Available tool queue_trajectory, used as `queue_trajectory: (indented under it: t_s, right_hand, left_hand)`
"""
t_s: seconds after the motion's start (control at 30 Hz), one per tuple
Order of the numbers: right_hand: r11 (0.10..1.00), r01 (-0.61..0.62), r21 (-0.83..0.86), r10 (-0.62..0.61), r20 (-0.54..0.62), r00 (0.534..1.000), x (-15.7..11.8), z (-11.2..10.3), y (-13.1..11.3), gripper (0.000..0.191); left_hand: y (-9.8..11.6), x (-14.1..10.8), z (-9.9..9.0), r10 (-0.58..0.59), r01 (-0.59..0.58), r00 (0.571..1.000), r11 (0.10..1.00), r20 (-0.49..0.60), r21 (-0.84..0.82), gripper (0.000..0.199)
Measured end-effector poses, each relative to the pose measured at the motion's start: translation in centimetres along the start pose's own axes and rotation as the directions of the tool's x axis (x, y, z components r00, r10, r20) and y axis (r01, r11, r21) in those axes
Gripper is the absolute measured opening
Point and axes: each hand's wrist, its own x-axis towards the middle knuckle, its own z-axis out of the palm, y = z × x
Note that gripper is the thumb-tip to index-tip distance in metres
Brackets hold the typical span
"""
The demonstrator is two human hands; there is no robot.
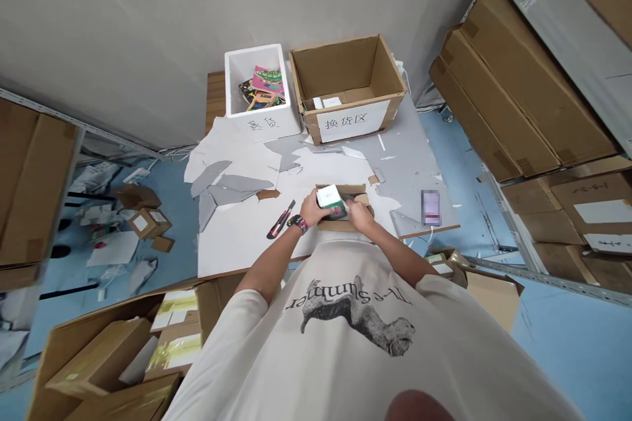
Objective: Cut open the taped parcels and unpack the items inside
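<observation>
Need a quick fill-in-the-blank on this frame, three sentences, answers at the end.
The left hand has a ____ on its wrist.
It and the right hand hold a white-and-green box over an open ____ box.
The box cutter lies on the table to the ____ of the hands.

Answers: watch; cardboard; left.

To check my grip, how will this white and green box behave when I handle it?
The box looks stiff, with flat faces and square corners, so it probably won't flop or roll. The left hand and right hand hold it easily, suggesting it's fairly light, though its contents are hidden.
</observation>
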Motion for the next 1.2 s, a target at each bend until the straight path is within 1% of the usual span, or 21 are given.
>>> queue_trajectory:
  t_s: [0.1, 0.2, 0.3, 0.37, 0.43, 0.47, 0.5, 0.53, 0.57, 0.6, 0.63, 0.67, 0.7, 0.73, 0.77, 0.83, 0.87, 0.93, 1.0, 1.13, 1.2]
  right_hand:
    - [0.995, -0.04, -0.09, 0.043, 0.026, 0.999, -0.5, -0.6, 0.0, 0.033]
    - [0.994, -0.084, -0.075, 0.089, 0.064, 0.994, -0.5, -0.7, -0.3, 0.032]
    - [0.993, -0.12, 0.017, 0.118, 0.097, 0.988, -0.8, -0.8, -1.0, 0.055]
    - [0.993, -0.104, 0.062, 0.1, 0.075, 0.992, -1.5, -1.0, -1.3, 0.07]
    - [0.996, -0.043, 0.083, 0.043, -0.004, 0.999, -2.8, -1.3, -1.1, 0.073]
    - [0.996, 0.012, 0.088, -0.005, -0.076, 0.997, -3.6, -1.4, -0.7, 0.07]
    - [0.993, 0.076, 0.089, -0.06, -0.172, 0.983, -4.4, -1.5, -0.2, 0.066]
    - [0.987, 0.136, 0.087, -0.106, -0.283, 0.953, -5.0, -1.5, 0.5, 0.063]
    - [0.98, 0.176, 0.091, -0.126, -0.396, 0.909, -5.4, -1.5, 1.4, 0.062]
    - [0.976, 0.187, 0.115, -0.107, -0.495, 0.862, -5.5, -1.3, 2.4, 0.065]
    - [0.972, 0.162, 0.169, -0.04, -0.56, 0.827, -5.2, -1.1, 3.4, 0.07]
    - [0.961, 0.105, 0.257, 0.064, -0.574, 0.816, -4.7, -0.7, 4.3, 0.078]
    - [0.932, 0.025, 0.362, 0.183, -0.528, 0.829, -4.0, -0.3, 5.1, 0.085]
    - [0.886, -0.07, 0.458, 0.288, -0.426, 0.858, -3.1, 0.3, 5.7, 0.089]
    - [0.837, -0.165, 0.521, 0.356, -0.291, 0.888, -2.0, 0.8, 6.1, 0.088]
    - [0.783, -0.306, 0.541, 0.399, -0.06, 0.915, 0.1, 1.9, 6.1, 0.071]
    - [0.782, -0.337, 0.525, 0.396, 0.0, 0.918, 1.0, 2.3, 5.8, 0.061]
    - [0.799, -0.344, 0.493, 0.386, 0.017, 0.922, 2.8, 2.6, 4.7, 0.045]
    - [0.815, -0.318, 0.485, 0.37, -0.014, 0.929, 4.5, 2.2, 3.4, 0.041]
    - [0.857, -0.282, 0.432, 0.345, -0.075, 0.935, 8.0, -0.5, 0.9, 0.049]
    - [0.88, -0.287, 0.378, 0.34, -0.08, 0.937, 9.6, -2.1, 0.0, 0.055]
  left_hand:
    - [-0.2, 1.1, -1.2, -0.087, 0.07, 0.994, 0.976, -0.073, -0.208, 0.069]
    - [-0.1, 1.9, -2.2, -0.1, 0.055, 0.989, 0.93, -0.106, -0.364, 0.072]
    - [0.3, 1.8, -3.1, -0.094, 0.027, 0.987, 0.896, -0.129, -0.443, 0.075]
    - [0.6, 1.2, -3.9, -0.087, 0.006, 0.984, 0.884, -0.154, -0.467, 0.077]
    - [0.9, 0.4, -5.0, -0.077, -0.033, 0.977, 0.869, -0.2, -0.494, 0.079]
    - [1.0, 0.0, -5.7, -0.077, -0.054, 0.97, 0.858, -0.23, -0.511, 0.081]
    - [1.1, -0.5, -6.4, -0.085, -0.069, 0.962, 0.843, -0.258, -0.534, 0.082]
    - [1.2, -1.0, -7.2, -0.104, -0.075, 0.955, 0.824, -0.279, -0.561, 0.083]
    - [1.2, -1.5, -7.9, -0.132, -0.073, 0.947, 0.802, -0.294, -0.593, 0.083]
    - [1.2, -2.0, -8.6, -0.164, -0.067, 0.938, 0.777, -0.305, -0.626, 0.082]
    - [1.2, -2.5, -9.3, -0.198, -0.063, 0.928, 0.751, -0.315, -0.658, 0.081]
    - [1.2, -2.9, -9.9, -0.228, -0.065, 0.916, 0.727, -0.329, -0.684, 0.079]
    - [1.2, -3.2, -10.4, -0.254, -0.074, 0.901, 0.708, -0.35, -0.703, 0.078]
    - [1.3, -3.6, -10.8, -0.275, -0.089, 0.885, 0.693, -0.376, -0.715, 0.077]
    - [1.3, -3.9, -11.1, -0.291, -0.105, 0.869, 0.682, -0.4, -0.724, 0.076]
    - [1.5, -4.6, -11.4, -0.311, -0.129, 0.846, 0.669, -0.434, -0.732, 0.074]
    - [1.6, -4.9, -11.4, -0.314, -0.137, 0.84, 0.666, -0.442, -0.733, 0.074]
    - [1.9, -5.7, -11.3, -0.308, -0.145, 0.839, 0.667, -0.448, -0.731, 0.075]
    - [2.1, -6.4, -11.1, -0.294, -0.151, 0.846, 0.668, -0.444, -0.729, 0.078]
    - [2.0, -7.7, -10.6, -0.259, -0.154, 0.871, 0.662, -0.417, -0.734, 0.081]
    - [1.7, -8.1, -10.3, -0.224, -0.16, 0.881, 0.689, -0.417, -0.707, 0.08]
